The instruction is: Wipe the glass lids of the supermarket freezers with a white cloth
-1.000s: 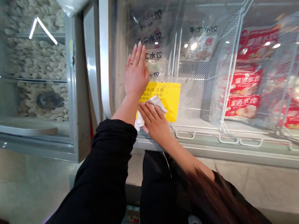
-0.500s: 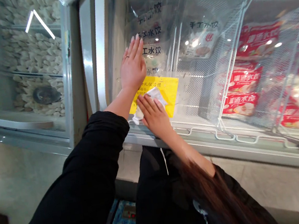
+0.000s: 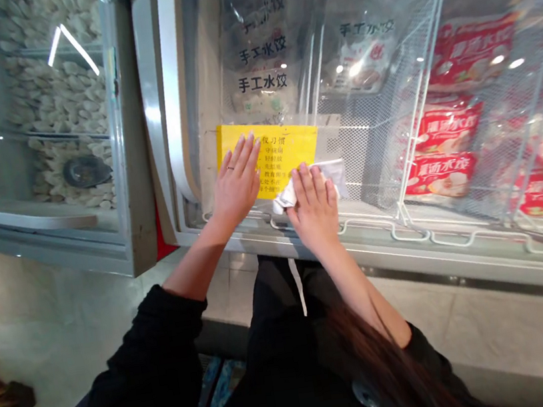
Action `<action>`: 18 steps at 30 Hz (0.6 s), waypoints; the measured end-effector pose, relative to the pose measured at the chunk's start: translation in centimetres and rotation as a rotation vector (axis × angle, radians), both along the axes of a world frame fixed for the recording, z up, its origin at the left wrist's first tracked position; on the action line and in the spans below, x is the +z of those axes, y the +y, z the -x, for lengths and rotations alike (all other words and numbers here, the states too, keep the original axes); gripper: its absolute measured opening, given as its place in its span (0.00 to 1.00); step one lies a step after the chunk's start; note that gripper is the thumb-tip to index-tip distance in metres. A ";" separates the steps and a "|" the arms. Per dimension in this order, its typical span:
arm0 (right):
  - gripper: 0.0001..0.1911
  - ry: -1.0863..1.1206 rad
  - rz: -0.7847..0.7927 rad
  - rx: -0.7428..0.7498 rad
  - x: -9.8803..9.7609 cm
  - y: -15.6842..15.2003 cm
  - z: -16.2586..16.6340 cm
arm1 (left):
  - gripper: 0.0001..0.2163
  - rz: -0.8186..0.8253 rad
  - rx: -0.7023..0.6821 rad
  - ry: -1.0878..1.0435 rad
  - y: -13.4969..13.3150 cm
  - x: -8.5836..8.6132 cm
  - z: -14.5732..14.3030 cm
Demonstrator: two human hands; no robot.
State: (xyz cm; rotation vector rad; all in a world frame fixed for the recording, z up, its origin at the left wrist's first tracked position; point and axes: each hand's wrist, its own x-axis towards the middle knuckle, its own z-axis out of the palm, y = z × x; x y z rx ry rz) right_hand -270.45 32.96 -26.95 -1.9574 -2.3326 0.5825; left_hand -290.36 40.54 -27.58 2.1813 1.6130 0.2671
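My left hand (image 3: 237,183) lies flat and open over a yellow notice (image 3: 301,145) with dark writing, on the glass lid (image 3: 356,127) of a freezer. A ring is on one of its fingers. Under my right hand (image 3: 318,214), a crumpled white cloth (image 3: 286,196) is pressed onto the glass at the notice's lower right corner. The fingers of that hand are stretched out over the cloth and cover part of it. Clear bags of dumplings (image 3: 262,83) with black lettering lie beneath the glass, beyond my hands.
Red dumpling packs (image 3: 442,176) stand in wire baskets (image 3: 422,94) inside the freezer to the right. A second freezer (image 3: 130,149) with loose dumplings (image 3: 66,91) adjoins on the left. The lid's pale handle (image 3: 175,95) runs along its left side.
My left hand has come back towards me, from the bags' lettering onto the yellow notice. My right hand has slid right with the cloth, to the notice's lower right corner.
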 end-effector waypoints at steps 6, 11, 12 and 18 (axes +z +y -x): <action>0.37 0.138 0.063 0.306 0.5 -1.5 3.1 | 0.29 0.029 0.080 0.021 -2.9 -1.1 1.2; 0.39 0.092 0.101 0.244 0.8 -3.0 -2.7 | 0.29 0.019 0.078 0.023 -2.6 -0.9 1.0; 0.40 0.078 0.089 0.185 0.7 -3.1 -3.6 | 0.30 0.025 0.081 0.017 -2.6 -0.8 1.0; 0.39 0.052 -0.024 -0.097 0.1 -2.3 -1.2 | 0.31 0.022 0.085 0.003 -2.8 -0.7 1.0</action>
